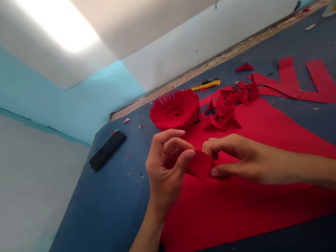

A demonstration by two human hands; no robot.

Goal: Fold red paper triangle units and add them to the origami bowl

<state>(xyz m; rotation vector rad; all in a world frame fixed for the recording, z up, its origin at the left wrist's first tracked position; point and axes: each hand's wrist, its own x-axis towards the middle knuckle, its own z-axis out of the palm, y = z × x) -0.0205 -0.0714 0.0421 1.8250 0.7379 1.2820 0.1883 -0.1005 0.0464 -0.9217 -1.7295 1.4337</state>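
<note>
Between my two hands is a small piece of red paper, held a little above a large red sheet. My left hand pinches its left edge between thumb and fingers. My right hand grips its right side, thumb in front and index finger bent behind. Just beyond my hands stands a round red flower-like paper piece with many pointed folds. A heap of folded red paper pieces lies to its right, on the far edge of the sheet.
A yellow utility knife lies behind the round piece. A black oblong object rests at the left on the blue table. Red paper strips lie at the far right. Small scraps dot the table; a wall borders its back.
</note>
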